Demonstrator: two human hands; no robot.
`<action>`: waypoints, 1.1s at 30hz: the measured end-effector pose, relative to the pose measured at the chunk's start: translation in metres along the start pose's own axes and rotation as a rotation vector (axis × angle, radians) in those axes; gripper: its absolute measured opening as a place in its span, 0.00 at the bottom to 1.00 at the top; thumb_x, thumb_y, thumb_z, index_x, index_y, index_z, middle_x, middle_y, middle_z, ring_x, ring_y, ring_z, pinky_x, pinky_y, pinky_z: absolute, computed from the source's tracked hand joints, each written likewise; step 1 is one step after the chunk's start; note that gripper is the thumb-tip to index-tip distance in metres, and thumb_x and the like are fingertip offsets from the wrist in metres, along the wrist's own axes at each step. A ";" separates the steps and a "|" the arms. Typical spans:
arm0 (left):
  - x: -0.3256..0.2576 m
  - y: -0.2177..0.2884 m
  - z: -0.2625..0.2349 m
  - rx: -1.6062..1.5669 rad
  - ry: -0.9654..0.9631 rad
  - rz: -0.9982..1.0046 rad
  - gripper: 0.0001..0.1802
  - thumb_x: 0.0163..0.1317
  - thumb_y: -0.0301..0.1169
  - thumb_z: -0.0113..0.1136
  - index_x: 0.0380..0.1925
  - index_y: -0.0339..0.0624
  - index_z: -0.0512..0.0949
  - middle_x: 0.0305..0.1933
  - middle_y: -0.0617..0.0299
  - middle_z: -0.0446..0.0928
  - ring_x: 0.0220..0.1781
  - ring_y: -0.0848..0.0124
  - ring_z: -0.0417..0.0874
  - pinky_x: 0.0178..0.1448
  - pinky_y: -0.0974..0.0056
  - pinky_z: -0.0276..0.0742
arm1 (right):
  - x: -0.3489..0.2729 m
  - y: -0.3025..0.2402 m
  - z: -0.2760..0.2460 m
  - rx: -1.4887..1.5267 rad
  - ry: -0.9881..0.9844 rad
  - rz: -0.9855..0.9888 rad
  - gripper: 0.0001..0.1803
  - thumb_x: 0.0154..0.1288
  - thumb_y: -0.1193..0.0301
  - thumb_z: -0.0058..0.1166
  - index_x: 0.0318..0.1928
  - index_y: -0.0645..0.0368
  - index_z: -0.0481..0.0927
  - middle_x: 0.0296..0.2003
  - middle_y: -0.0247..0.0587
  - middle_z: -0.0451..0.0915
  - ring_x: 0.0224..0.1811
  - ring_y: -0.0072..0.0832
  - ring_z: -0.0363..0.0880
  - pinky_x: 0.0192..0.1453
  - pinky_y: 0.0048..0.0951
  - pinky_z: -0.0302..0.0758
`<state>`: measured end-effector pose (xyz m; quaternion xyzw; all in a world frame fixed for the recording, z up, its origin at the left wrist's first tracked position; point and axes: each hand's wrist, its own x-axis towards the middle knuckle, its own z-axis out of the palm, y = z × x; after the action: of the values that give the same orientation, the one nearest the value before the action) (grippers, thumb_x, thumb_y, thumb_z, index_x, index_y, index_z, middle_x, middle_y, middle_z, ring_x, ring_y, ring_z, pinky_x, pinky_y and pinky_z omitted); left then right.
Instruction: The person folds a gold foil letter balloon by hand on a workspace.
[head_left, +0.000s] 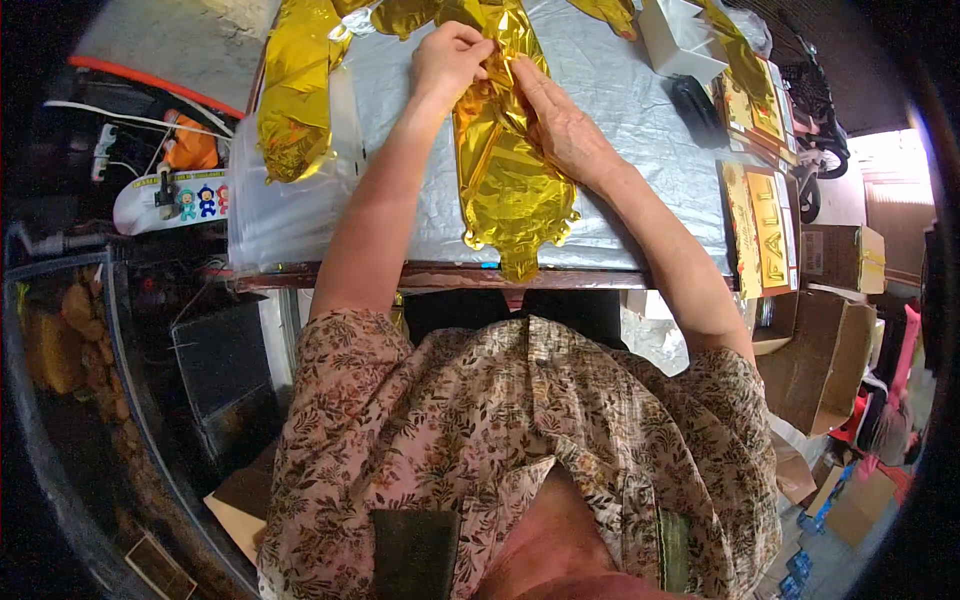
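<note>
A flat, shiny gold foil balloon (pixel 505 170) lies lengthwise on the silvery table cover, its scalloped end and tab hanging at the near edge. My left hand (pixel 452 68) is closed, thumb and fingers pinching the creased upper part of the foil. My right hand (pixel 568 135) lies along the balloon's right side with its fingers stretched out, fingertips touching the foil close to the left hand. Another crumpled gold foil balloon (pixel 295 100) lies at the table's left, and more gold foil (pixel 410 14) spreads along the far edge.
A white open box (pixel 682 40) stands at the far right, beside a black object (pixel 695 108). Printed orange-and-cream packages (pixel 765 235) line the right edge of the table (pixel 640 215). Cardboard boxes (pixel 815 360) are stacked at right; a dark glass-sided case (pixel 80 350) stands at left.
</note>
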<state>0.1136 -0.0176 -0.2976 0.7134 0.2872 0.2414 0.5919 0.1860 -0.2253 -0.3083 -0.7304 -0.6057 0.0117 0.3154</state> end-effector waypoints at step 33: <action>0.032 -0.027 0.003 0.073 -0.058 -0.023 0.25 0.66 0.32 0.68 0.58 0.27 0.75 0.50 0.48 0.86 0.42 0.65 0.91 0.46 0.64 0.89 | 0.002 0.002 0.001 -0.018 -0.024 -0.060 0.40 0.66 0.84 0.50 0.78 0.54 0.62 0.78 0.51 0.61 0.78 0.49 0.63 0.81 0.40 0.63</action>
<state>0.1359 0.0062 -0.3245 0.7380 0.2867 0.2030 0.5762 0.1875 -0.2233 -0.3095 -0.7145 -0.6311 0.0056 0.3020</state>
